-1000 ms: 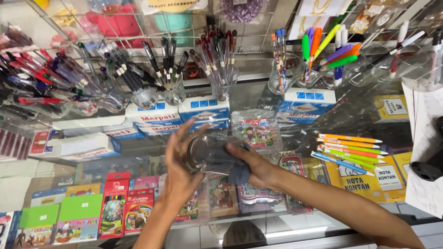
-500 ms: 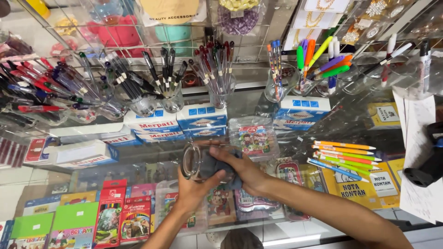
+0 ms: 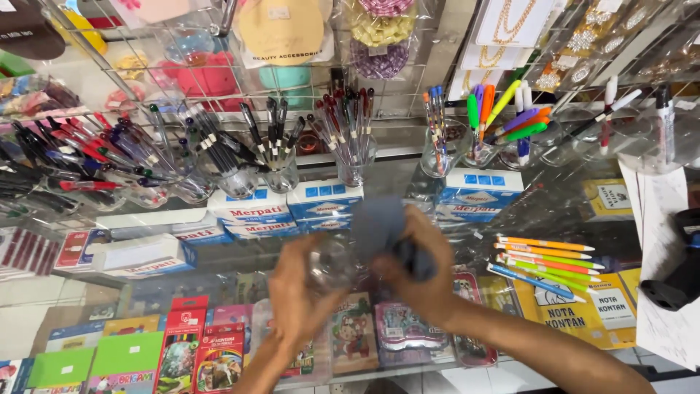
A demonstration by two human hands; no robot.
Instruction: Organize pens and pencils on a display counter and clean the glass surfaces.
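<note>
Clear glass cup [image 3: 332, 263], blurred and partly hidden at centre frame, sits in the left hand [image 3: 302, 292], fingers curled round it. Right hand [image 3: 423, 270] clenches a grey cloth [image 3: 383, 226] just beside it. Pen-filled cups [image 3: 281, 171] and blue-white boxes [image 3: 324, 206] crowd the glass tabletop [image 3: 554, 197] behind

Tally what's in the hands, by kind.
clear cup: 1, in the left hand
grey cloth: 1, in the right hand
Total: 2
</note>
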